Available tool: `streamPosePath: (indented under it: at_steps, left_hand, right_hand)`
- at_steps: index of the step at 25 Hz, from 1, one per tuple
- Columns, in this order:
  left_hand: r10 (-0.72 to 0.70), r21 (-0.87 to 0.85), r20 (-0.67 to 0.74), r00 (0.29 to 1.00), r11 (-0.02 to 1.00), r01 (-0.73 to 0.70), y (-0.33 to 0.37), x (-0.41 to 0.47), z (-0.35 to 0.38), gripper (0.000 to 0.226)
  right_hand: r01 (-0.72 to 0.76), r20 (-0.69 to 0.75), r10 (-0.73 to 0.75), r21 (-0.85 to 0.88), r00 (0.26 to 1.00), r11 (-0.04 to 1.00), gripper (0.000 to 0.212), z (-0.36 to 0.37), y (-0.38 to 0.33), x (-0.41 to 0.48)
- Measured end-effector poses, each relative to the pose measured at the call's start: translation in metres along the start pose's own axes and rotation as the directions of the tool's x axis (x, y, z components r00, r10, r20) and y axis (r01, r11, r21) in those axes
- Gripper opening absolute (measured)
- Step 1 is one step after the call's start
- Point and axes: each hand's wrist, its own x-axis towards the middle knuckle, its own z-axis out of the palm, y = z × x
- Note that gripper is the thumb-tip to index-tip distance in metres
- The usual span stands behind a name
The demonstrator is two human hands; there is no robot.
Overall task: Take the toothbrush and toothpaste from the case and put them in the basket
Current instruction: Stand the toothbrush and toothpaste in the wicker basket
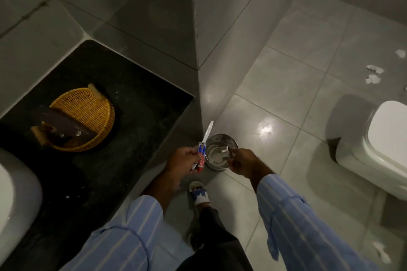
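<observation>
My left hand [182, 161] grips a white toothbrush [208, 131] and a small red, white and blue toothpaste tube [201, 156] together, the brush pointing up and away. It hovers off the counter's edge, right of the yellow wicker basket [88, 112] on the dark counter. My right hand [243, 163] is pinched shut over a round metal bin [234, 142] on the floor. It seems to hold a thin clear piece of packaging, which is hard to make out. A white scrap lies inside the bin.
Dark flat packets [63, 124] lean in the basket's near side. A white basin [15, 200] sits at the counter's left end. A toilet [383, 138] stands to the right. White paper scraps [374, 75] lie on the grey floor tiles. My slippered foot [199, 193] is below the bin.
</observation>
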Motion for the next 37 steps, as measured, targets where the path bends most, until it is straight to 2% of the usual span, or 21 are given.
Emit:
streamPosePath:
  at_steps: [4, 6, 8, 10, 11, 12, 13, 14, 15, 17, 20, 23, 26, 28, 31, 33, 35, 37]
  left_hand:
    - [-0.001, 0.034, -0.017, 1.000, 0.999, 0.002, 0.004, -0.002, -0.014, 0.011]
    - [0.016, 0.059, -0.035, 0.999, 0.998, -0.014, 0.010, -0.010, -0.024, 0.008]
    - [0.060, 0.130, -0.044, 0.997, 0.990, -0.054, 0.020, -0.020, -0.035, 0.016]
    - [0.142, 0.247, -0.043, 0.989, 0.961, -0.127, 0.033, -0.033, -0.051, 0.020]
    - [0.207, 0.330, -0.044, 0.977, 0.926, -0.182, 0.041, -0.042, -0.062, 0.019]
    - [0.278, 0.438, -0.035, 0.960, 0.868, -0.236, 0.048, -0.051, -0.073, 0.016]
    - [0.338, 0.545, -0.020, 0.941, 0.792, -0.273, 0.057, -0.061, -0.083, 0.015]
    - [0.383, 0.637, -0.010, 0.923, 0.714, -0.289, 0.066, -0.071, -0.093, 0.016]
    - [0.419, 0.708, -0.003, 0.908, 0.642, -0.294, 0.074, -0.080, -0.103, 0.018]
    - [0.493, 0.796, 0.005, 0.870, 0.525, -0.302, 0.087, -0.100, -0.125, 0.020]
    - [0.567, 0.833, 0.040, 0.823, 0.435, -0.341, 0.099, -0.124, -0.160, 0.019]
    - [0.556, 0.876, 0.091, 0.827, 0.350, -0.331, 0.110, -0.146, -0.197, 0.020]
    - [0.561, 0.893, 0.090, 0.823, 0.320, -0.316, 0.119, -0.156, -0.231, 0.020]
    - [0.588, 0.861, 0.058, 0.807, 0.380, -0.339, 0.120, -0.155, -0.255, 0.021]
    - [0.611, 0.653, -0.123, 0.782, 0.643, -0.400, 0.116, -0.151, -0.298, 0.034]
    - [0.585, 0.503, -0.253, 0.770, 0.760, -0.412, 0.111, -0.145, -0.328, 0.033]
    - [0.540, 0.405, -0.308, 0.783, 0.819, -0.406, 0.104, -0.131, -0.357, 0.027]
    - [0.511, 0.377, -0.331, 0.793, 0.842, -0.385, 0.100, -0.114, -0.383, 0.022]
  right_hand:
    - [0.089, -0.022, -0.092, -0.097, 0.996, 0.991, 0.019, 0.010, -0.007, -0.002]
    - [0.283, 0.013, -0.296, -0.339, 0.955, 0.897, 0.023, 0.025, -0.016, -0.014]
    - [0.509, 0.088, -0.558, -0.544, 0.825, 0.667, 0.020, 0.045, -0.026, -0.035]
    - [0.708, 0.286, -0.713, -0.579, 0.640, 0.404, 0.013, 0.064, -0.040, -0.064]
    - [0.785, 0.439, -0.728, -0.579, 0.527, 0.219, 0.013, 0.074, -0.048, -0.081]
    - [0.820, 0.598, -0.678, -0.572, 0.427, 0.012, 0.017, 0.084, -0.056, -0.097]
    - [0.811, 0.727, -0.579, -0.556, 0.370, -0.181, 0.022, 0.094, -0.063, -0.111]
    - [0.770, 0.808, -0.464, -0.541, 0.363, -0.339, 0.027, 0.107, -0.069, -0.128]
    - [0.721, 0.843, -0.370, -0.529, 0.390, -0.447, 0.029, 0.119, -0.073, -0.144]
    - [0.656, 0.855, -0.283, -0.515, 0.434, -0.551, 0.031, 0.144, -0.076, -0.172]
    - [0.655, 0.871, -0.248, -0.484, 0.425, -0.580, 0.029, 0.170, -0.081, -0.207]
    - [0.631, 0.881, -0.209, -0.454, 0.425, -0.628, 0.026, 0.193, -0.082, -0.231]
    - [0.671, 0.887, -0.232, -0.456, 0.400, -0.585, 0.030, 0.222, -0.081, -0.243]
    - [0.701, 0.884, -0.235, -0.463, 0.403, -0.542, 0.031, 0.242, -0.082, -0.244]
    - [0.770, 0.878, -0.273, -0.478, 0.394, -0.424, 0.021, 0.276, -0.089, -0.234]
    - [0.824, 0.852, -0.345, -0.494, 0.394, -0.277, 0.012, 0.303, -0.092, -0.219]
    - [0.842, 0.800, -0.406, -0.526, 0.442, -0.119, 0.008, 0.334, -0.093, -0.204]
    - [0.833, 0.768, -0.396, -0.554, 0.503, -0.016, 0.008, 0.368, -0.094, -0.186]
